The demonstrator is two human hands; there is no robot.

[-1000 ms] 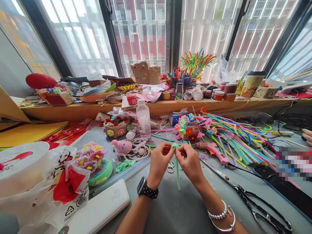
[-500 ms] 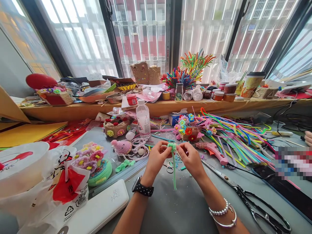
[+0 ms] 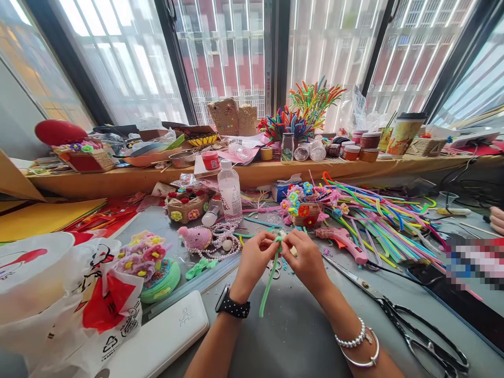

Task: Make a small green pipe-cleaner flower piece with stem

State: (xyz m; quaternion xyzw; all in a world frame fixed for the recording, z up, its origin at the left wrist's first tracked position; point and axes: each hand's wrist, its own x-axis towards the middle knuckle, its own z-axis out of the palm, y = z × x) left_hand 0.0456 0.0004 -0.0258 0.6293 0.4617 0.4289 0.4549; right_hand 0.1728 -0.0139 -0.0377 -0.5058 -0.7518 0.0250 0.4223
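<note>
Between my two hands is a green pipe cleaner [image 3: 268, 287], its upper end bunched into small loops at my fingertips and its long tail hanging down toward the left. My left hand [image 3: 254, 262] pinches the bunched part from the left. From the right, my right hand [image 3: 305, 258] grips the same part between thumb and fingers; the fingertips partly hide the loops. Small scissors [image 3: 274, 269] lie on the grey table behind the hanging tail. A pink glue gun [image 3: 346, 244] rests to the right of my right hand, and green bent pieces [image 3: 201, 268] lie left of my left hand.
Large black-handled scissors [image 3: 394, 310] and a phone [image 3: 464, 310] lie at right. A heap of pipe cleaners [image 3: 394, 226] spreads behind them. A clear bottle [image 3: 230, 194] stands behind my hands; a white power bank [image 3: 169, 331] lies at left. Another person's hand [image 3: 496, 219] shows at the right edge.
The green pipe cleaner's tail has swung from hanging nearly straight down to slanting left. Both my hands stay pinched on its looped end, shifting slightly and turning it.
</note>
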